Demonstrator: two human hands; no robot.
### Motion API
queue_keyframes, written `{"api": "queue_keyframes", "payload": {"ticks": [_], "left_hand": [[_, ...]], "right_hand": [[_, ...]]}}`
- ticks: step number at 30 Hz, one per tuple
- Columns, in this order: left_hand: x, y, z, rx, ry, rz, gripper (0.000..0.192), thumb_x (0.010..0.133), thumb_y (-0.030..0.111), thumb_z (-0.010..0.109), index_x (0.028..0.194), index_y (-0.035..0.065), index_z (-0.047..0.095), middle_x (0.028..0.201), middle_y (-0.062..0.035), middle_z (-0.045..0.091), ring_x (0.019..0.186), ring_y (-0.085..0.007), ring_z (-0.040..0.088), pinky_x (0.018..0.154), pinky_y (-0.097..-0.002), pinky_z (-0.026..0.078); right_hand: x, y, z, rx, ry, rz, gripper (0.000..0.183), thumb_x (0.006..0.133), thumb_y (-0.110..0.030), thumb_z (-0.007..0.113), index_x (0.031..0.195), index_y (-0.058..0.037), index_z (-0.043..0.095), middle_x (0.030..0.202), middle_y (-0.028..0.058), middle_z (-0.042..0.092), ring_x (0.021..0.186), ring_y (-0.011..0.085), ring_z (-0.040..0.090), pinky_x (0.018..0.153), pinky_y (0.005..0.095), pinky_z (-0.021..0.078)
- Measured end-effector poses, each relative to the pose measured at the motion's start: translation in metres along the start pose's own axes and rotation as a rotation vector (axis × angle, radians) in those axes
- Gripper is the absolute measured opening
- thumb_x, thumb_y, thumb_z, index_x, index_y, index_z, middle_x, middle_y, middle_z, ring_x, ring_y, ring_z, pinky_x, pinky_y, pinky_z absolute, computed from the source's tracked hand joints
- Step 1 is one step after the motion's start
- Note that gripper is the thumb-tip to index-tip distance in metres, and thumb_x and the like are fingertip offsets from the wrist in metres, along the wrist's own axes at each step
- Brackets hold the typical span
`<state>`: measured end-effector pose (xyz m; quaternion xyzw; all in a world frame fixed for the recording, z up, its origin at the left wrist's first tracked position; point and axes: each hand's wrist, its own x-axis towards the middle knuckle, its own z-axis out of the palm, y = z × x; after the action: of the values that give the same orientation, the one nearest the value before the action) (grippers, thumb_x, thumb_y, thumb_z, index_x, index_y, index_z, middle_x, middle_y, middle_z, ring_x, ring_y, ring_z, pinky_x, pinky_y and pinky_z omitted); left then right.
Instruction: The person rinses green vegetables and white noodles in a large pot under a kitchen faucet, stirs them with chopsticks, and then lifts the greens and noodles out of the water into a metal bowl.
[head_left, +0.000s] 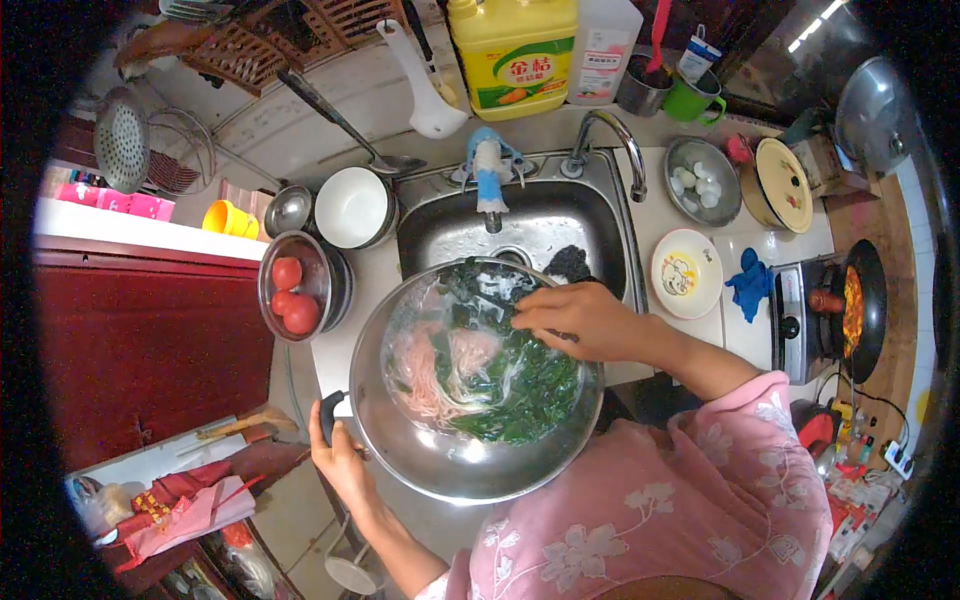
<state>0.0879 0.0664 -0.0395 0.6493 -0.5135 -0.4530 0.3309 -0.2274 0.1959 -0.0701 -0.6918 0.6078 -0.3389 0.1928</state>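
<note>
My left hand (341, 454) is wrapped around the black side handle (330, 416) of a wide stainless-steel wok (472, 472). The wok hangs tilted in front of me, over the near edge of the sink. In its liquid lie pale pinkish noodles (424, 375) and dark green leafy vegetables (525, 397). My right hand (574, 315) is over the wok's right rim, its fingers closed on a small dark slim object (562, 335). Most of that object is hidden by the hand, so its kind is unclear.
Behind the wok is a steel sink (427, 217) with a faucet (491, 180) and a dark scrubber (568, 262). Left stand a bowl of tomatoes (300, 311) and white bowls (352, 206). Right are a bowl (686, 274), blue cloth (748, 285) and a pan of food (870, 315) on a stove.
</note>
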Motion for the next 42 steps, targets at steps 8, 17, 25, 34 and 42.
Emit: {"api": "queue_keyframes", "payload": {"ticks": [8, 17, 25, 34, 42], "left_hand": [[-0.003, 0.004, 0.001, 0.016, -0.018, 0.004, 0.039, 0.082, 0.004, 0.045, 0.121, 0.0051, 0.045, 0.064, 0.0023, 0.046, 0.044, -0.0025, 0.035, 0.037, -0.0184, 0.030], [-0.004, 0.007, 0.004, 0.030, -0.002, 0.010, 0.038, 0.082, 0.004, 0.045, 0.120, 0.0045, 0.045, 0.060, 0.0020, 0.045, 0.042, -0.0032, 0.035, 0.036, -0.0191, 0.031], [-0.004, 0.010, 0.007, 0.018, 0.004, 0.014, 0.039, 0.081, 0.004, 0.045, 0.120, 0.0053, 0.046, 0.054, 0.0033, 0.041, 0.041, -0.0032, 0.035, 0.036, -0.0191, 0.029], [-0.004, 0.009, 0.007, 0.014, -0.017, 0.001, 0.038, 0.081, 0.003, 0.045, 0.119, 0.0072, 0.047, 0.056, 0.0036, 0.042, 0.042, -0.0029, 0.034, 0.036, -0.0192, 0.028], [-0.002, 0.005, 0.003, 0.023, -0.030, 0.026, 0.038, 0.081, 0.002, 0.044, 0.119, 0.0064, 0.047, 0.064, 0.0023, 0.047, 0.043, -0.0027, 0.035, 0.037, -0.0186, 0.030]], "right_hand": [[-0.003, 0.005, 0.006, 0.020, 0.002, -0.053, 0.020, 0.075, -0.014, 0.056, 0.095, -0.0098, 0.059, 0.093, 0.0067, 0.058, 0.079, 0.0263, 0.059, 0.065, 0.0359, 0.0488], [-0.004, 0.001, 0.003, 0.016, -0.062, -0.030, 0.023, 0.072, -0.013, 0.058, 0.095, -0.0095, 0.058, 0.096, 0.0069, 0.057, 0.080, 0.0266, 0.059, 0.065, 0.0359, 0.0492], [-0.009, 0.005, 0.009, 0.026, 0.021, -0.089, 0.024, 0.071, -0.011, 0.058, 0.095, -0.0089, 0.057, 0.091, 0.0082, 0.056, 0.076, 0.0279, 0.059, 0.063, 0.0376, 0.0483], [-0.008, 0.005, 0.008, 0.017, 0.026, -0.115, 0.025, 0.071, -0.010, 0.058, 0.096, -0.0079, 0.057, 0.091, 0.0091, 0.055, 0.073, 0.0275, 0.058, 0.061, 0.0375, 0.0474], [-0.004, -0.018, -0.019, -0.038, -0.041, -0.090, 0.026, 0.072, -0.011, 0.057, 0.098, -0.0086, 0.055, 0.093, 0.0090, 0.056, 0.077, 0.0274, 0.058, 0.063, 0.0367, 0.0485]]}}
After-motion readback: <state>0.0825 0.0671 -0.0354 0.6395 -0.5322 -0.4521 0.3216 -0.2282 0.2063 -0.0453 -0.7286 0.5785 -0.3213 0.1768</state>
